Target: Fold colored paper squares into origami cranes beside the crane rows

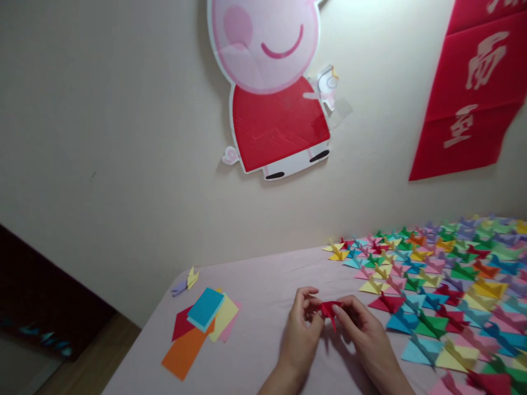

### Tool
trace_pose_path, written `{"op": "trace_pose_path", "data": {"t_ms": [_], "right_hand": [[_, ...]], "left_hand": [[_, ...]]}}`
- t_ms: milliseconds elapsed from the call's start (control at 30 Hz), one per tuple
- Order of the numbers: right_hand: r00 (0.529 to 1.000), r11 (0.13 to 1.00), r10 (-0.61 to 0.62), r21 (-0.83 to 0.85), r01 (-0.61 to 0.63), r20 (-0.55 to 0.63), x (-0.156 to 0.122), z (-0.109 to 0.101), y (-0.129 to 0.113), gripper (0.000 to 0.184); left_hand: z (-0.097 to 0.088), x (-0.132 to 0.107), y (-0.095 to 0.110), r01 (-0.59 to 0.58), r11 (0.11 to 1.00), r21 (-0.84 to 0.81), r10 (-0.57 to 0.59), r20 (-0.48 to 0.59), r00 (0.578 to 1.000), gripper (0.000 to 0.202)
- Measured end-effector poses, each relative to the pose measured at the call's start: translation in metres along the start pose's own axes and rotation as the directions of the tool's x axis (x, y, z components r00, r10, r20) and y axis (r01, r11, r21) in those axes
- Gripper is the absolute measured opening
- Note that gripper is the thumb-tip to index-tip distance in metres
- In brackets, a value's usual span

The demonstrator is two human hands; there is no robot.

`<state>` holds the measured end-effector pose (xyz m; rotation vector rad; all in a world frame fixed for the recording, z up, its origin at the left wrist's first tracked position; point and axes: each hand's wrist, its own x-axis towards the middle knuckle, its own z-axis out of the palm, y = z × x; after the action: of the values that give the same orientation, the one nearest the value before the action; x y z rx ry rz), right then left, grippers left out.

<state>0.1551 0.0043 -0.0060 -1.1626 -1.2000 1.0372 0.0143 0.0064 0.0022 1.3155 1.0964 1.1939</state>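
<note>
A small red folded paper piece [329,310] is pinched between both my hands just above a pink table [263,280]. My left hand [302,329] grips its left side with curled fingers. My right hand [364,334] holds its right side, thumb and fingertips pressed on the paper. To the right lie rows of several finished folded paper cranes [444,285] in many colours. A stack of flat coloured paper squares [203,323] lies to the left of my hands.
Two small folded pieces, yellow and purple [187,281], sit near the table's far left corner. A cartoon pig cut-out [275,88] and a red banner [469,88] hang on the wall behind. The floor shows at lower left.
</note>
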Motion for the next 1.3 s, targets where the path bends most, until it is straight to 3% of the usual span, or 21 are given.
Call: {"op": "trace_pose_path", "data": {"t_ms": [67,167,300,633,1200,1300], "right_hand": [[1.000,1.000,-0.006,-0.016,0.007,0.027,0.000,0.000,0.001,0.033],[0.999,1.000,-0.010,-0.011,0.010,0.046,0.000,0.000,0.001,0.030],[0.999,1.000,-0.023,-0.021,0.024,0.046,0.001,-0.001,0.002,0.023],[0.989,0.983,-0.146,-0.113,0.144,-0.011,0.001,-0.001,0.005,0.011],[0.992,0.990,-0.120,-0.073,0.122,0.032,0.001,-0.002,-0.004,0.015],[0.998,0.997,-0.069,-0.019,0.069,-0.001,0.003,-0.002,0.002,0.017]], "left_hand": [[-0.001,-0.001,0.003,-0.057,0.996,0.074,0.057,0.001,0.998,0.023],[-0.003,-0.004,0.010,-0.109,0.989,0.098,0.100,0.094,0.990,0.010],[-0.003,-0.004,0.013,-0.157,0.976,0.154,0.135,0.144,0.980,0.012],[-0.004,0.000,0.004,-0.053,0.998,0.038,0.046,0.150,0.988,0.008],[-0.005,-0.001,0.006,-0.058,0.997,0.046,0.049,0.162,0.986,0.014],[-0.004,-0.002,0.009,-0.049,0.998,0.032,0.044,0.155,0.987,0.016]]}}
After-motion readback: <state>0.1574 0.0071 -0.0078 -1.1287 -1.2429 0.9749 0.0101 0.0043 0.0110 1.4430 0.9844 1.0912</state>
